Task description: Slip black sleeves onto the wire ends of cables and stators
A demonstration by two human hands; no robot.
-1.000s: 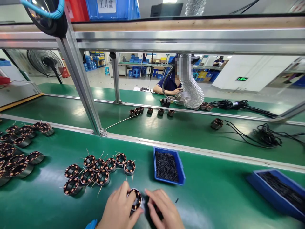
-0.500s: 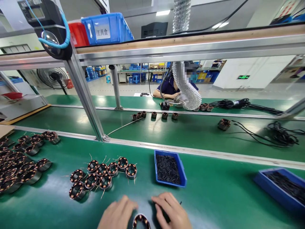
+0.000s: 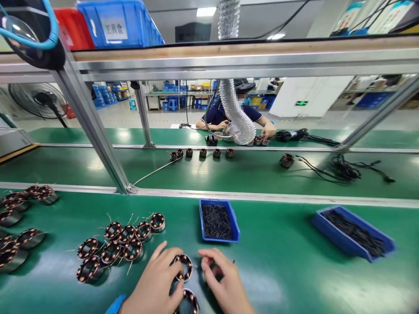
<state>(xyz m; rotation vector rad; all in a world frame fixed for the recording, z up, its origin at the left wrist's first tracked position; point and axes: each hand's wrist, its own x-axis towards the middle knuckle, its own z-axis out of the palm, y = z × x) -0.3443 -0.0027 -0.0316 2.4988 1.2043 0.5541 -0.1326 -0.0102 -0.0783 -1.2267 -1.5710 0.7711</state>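
My left hand (image 3: 156,285) is closed around a copper-wound stator ring (image 3: 182,266), held just above the green bench mat near the front edge. A second stator ring (image 3: 187,302) lies right below it, partly cut off by the frame. My right hand (image 3: 221,281) sits beside the held ring, fingers curled in a pinch; what they hold is too small to make out. A cluster of several stator rings (image 3: 114,246) with loose wire ends lies to the left of my hands.
A small blue tray (image 3: 234,222) of black sleeves stands just beyond my hands, a second blue tray (image 3: 330,233) to the right. More stator rings (image 3: 19,240) lie far left. A slanted aluminium post (image 3: 91,131) rises at the left. Across the conveyor a person works near a flexible duct (image 3: 235,113).
The view has swung right and down. My left hand now holds a stator ring taken from the right end of the cluster, above the ring it held before. My right hand stays close.
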